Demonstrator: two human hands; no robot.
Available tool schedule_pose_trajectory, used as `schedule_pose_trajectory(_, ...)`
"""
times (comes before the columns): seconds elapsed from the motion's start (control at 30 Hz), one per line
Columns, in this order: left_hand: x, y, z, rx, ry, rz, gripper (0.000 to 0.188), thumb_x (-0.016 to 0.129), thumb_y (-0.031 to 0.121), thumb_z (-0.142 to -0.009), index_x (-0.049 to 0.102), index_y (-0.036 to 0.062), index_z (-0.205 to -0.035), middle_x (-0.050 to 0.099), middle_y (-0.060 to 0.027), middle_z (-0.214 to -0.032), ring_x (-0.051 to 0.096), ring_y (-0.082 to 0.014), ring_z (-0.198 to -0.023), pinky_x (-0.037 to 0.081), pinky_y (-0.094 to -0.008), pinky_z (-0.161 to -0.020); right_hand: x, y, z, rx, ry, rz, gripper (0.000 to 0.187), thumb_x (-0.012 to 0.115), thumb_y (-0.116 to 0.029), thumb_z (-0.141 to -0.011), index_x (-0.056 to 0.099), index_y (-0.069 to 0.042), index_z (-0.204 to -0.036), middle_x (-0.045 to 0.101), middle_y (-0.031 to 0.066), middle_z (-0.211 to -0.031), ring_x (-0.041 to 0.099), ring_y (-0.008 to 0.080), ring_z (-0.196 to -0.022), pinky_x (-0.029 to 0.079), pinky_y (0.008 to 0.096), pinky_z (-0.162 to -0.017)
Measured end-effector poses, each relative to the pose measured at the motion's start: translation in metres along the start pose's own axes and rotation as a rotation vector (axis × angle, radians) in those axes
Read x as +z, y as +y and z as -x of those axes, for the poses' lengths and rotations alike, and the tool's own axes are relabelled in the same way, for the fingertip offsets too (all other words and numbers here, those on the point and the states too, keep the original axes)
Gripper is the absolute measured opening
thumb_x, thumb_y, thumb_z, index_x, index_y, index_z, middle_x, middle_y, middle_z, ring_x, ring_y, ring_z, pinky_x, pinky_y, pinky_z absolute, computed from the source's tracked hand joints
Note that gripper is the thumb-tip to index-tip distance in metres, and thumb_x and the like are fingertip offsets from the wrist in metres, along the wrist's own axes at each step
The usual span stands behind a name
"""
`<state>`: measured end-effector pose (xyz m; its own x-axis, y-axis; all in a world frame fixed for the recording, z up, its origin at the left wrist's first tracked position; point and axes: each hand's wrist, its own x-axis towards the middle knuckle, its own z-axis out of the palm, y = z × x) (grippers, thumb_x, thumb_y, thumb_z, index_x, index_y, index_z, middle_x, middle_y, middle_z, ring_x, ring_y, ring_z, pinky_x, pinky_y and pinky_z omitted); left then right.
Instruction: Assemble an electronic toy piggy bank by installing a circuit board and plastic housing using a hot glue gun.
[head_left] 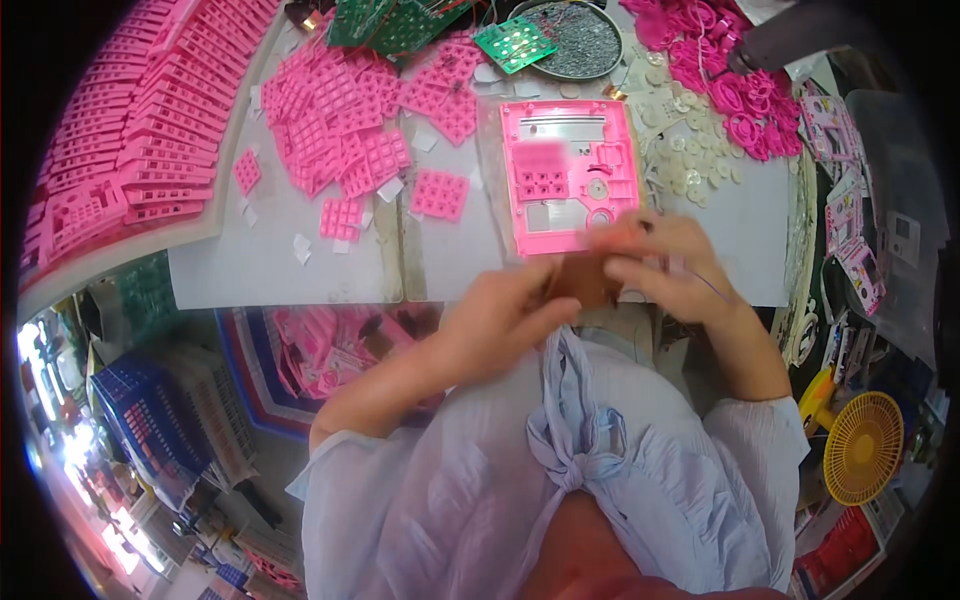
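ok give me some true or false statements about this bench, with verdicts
1. A brown piece shows between the left hand and the right hand. True.
2. The yellow fan is on the person's left. False: it is on the right.
3. A pile of pink keypads lies left of the pink casing. True.
4. The white discs lie left of the pink casing. False: they lie right of it.
5. The round dish holds pink keypads. False: it holds small grey pieces.
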<state>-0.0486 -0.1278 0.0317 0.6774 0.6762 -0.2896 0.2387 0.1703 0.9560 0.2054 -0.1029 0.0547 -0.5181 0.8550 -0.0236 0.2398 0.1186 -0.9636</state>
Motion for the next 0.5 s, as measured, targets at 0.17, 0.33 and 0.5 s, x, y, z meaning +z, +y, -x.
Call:
schedule_pose_trajectory(0.17,0.006,-0.014,0.003,-0.240,0.121,0.778,0.053,0.054,0.009,-0.103,0.032,0.0072,-0.152,0.068,-0.0101,-0.117,0.066,-0.0164,-0.085,0.055,-0.0292,-0.074,-0.013,0.024,-0.051,0.135,0.002,-0.087,0.032,0.069,-0.011,-0.090,0.069,-0.002,-0.120,0.073,0.0077,-0.105,0.064,0.0120,-0.094,0.052,0.0308,-0.081)
schedule_pose_trajectory(0.33,-0.043,0.001,-0.002,0.042,0.126,-0.548,0.051,0.062,0.016,-0.096,0.047,0.0059,-0.144,0.052,-0.0128,-0.142,0.063,-0.0181,-0.105,0.050,-0.0363,-0.087,-0.051,0.023,-0.033,0.059,-0.375,-0.222,0.022,0.073,0.001,-0.083,0.070,0.000,-0.105,0.072,0.0152,-0.102,0.069,0.0261,-0.095,0.054,0.0378,-0.082)
schedule_pose_trajectory(0.5,-0.055,-0.009,-0.051,0.407,0.166,-1.204,0.084,0.064,0.056,-0.087,0.041,0.0046,-0.149,0.038,-0.0134,-0.157,0.035,-0.0255,-0.145,0.022,-0.0555,-0.117,-0.044,0.013,-0.024,0.134,-0.367,-0.298,0.018,0.074,-0.006,-0.084,0.072,0.006,-0.098,0.074,0.0131,-0.099,0.068,0.0182,-0.085,0.053,0.0303,-0.075)
